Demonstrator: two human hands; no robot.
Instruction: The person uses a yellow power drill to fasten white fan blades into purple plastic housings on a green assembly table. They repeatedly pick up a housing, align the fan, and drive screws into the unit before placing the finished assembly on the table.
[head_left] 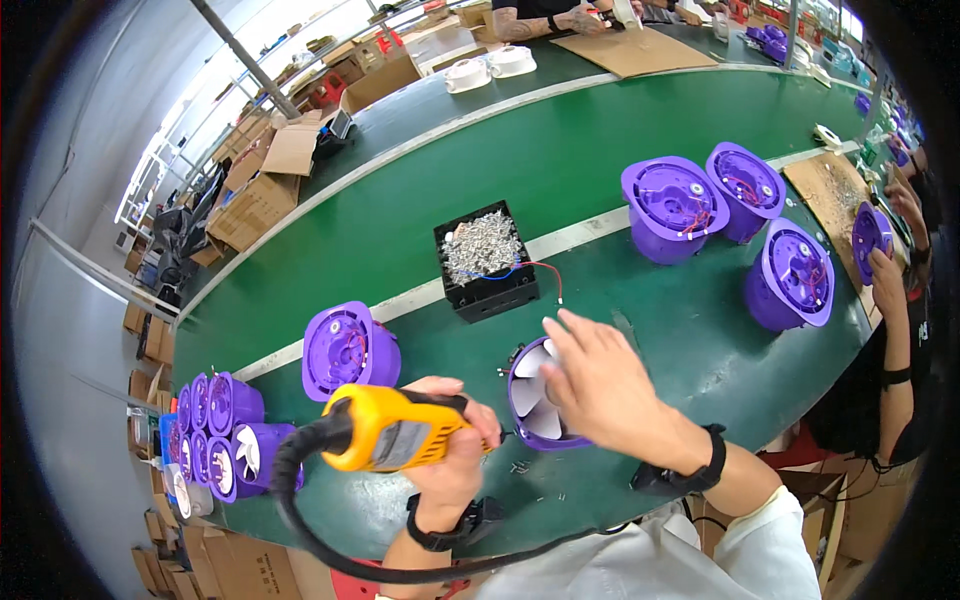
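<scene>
My left hand [455, 455] is wrapped round a yellow-and-black electric screwdriver [395, 430] with a thick black cord. The tool's tip points right, toward a purple round housing [513, 400] with white fan blades [537, 392]. Over the right side of that housing is my right hand [605, 385], its fingers stretched out and holding nothing I can see. It hides part of the fan; whether it touches the rim I cannot tell. Several small screws [520, 467] lie on the green table just in front of the housing.
A black box [490, 290] full of screws stands beyond the fan. Purple housings with wires stand left [350, 350] and right [675, 215]; more are stacked [225, 400] far left. A co-worker's hand [885, 285] holds one at right. Cartons [255, 205] stand at back left.
</scene>
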